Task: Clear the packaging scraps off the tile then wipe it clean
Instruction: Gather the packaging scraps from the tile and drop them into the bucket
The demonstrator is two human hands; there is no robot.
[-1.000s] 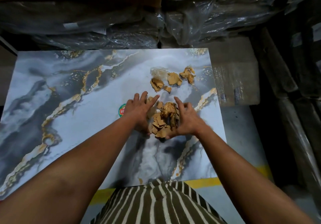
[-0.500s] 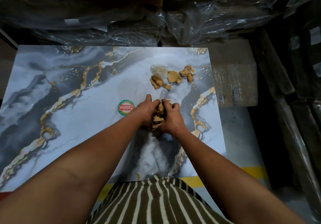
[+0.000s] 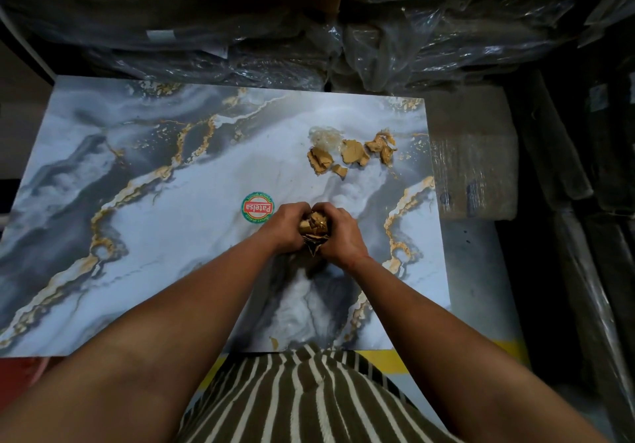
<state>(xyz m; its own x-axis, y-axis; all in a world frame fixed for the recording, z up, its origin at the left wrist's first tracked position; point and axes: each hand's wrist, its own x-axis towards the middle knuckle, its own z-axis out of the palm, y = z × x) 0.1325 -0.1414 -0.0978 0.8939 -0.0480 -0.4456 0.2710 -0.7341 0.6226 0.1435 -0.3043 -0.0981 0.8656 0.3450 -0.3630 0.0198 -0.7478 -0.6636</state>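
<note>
Left hand (image 3: 287, 227) and right hand (image 3: 340, 233) clutch crumpled tan scraps (image 3: 313, 227) above marbled tile (image 3: 154, 202).

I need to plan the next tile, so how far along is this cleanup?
Done: one pile of brown scraps is gathered off the tile. In hand: the left hand and right hand squeeze that bundle between them. Left: a second cluster of scraps lies near the far right corner, and no wiping cloth is in view, so wiping has not started.
</note>
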